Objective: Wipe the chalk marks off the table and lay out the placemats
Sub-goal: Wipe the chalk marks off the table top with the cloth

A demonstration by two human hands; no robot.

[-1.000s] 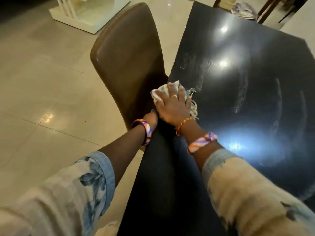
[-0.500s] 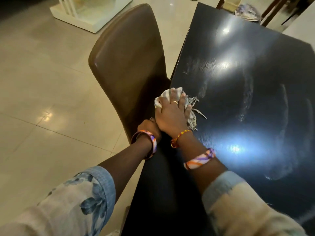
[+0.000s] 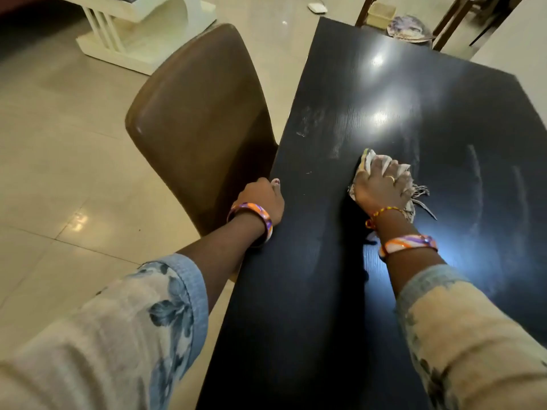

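A black glossy table (image 3: 325, 291) runs away from me, with faint white chalk marks (image 3: 313, 122) near its left edge and curved chalk smears (image 3: 476, 173) further right. My right hand (image 3: 380, 187) presses a crumpled white fringed cloth (image 3: 373, 161) onto the tabletop near the middle. My left hand (image 3: 263, 199) grips the table's left edge, thumb on top. No placemats show on the table.
A brown leather chair (image 3: 201, 122) stands tucked against the table's left side. A white stand (image 3: 139, 34) sits on the tiled floor at the back left. Beyond the far end are dark wooden chair legs (image 3: 444, 25), a small bin (image 3: 380, 13) and a patterned round thing (image 3: 410, 28).
My right hand has slid the cloth rightward from the left edge toward the table's middle. My left hand, earlier partly hidden beside it, now shows gripping the edge.
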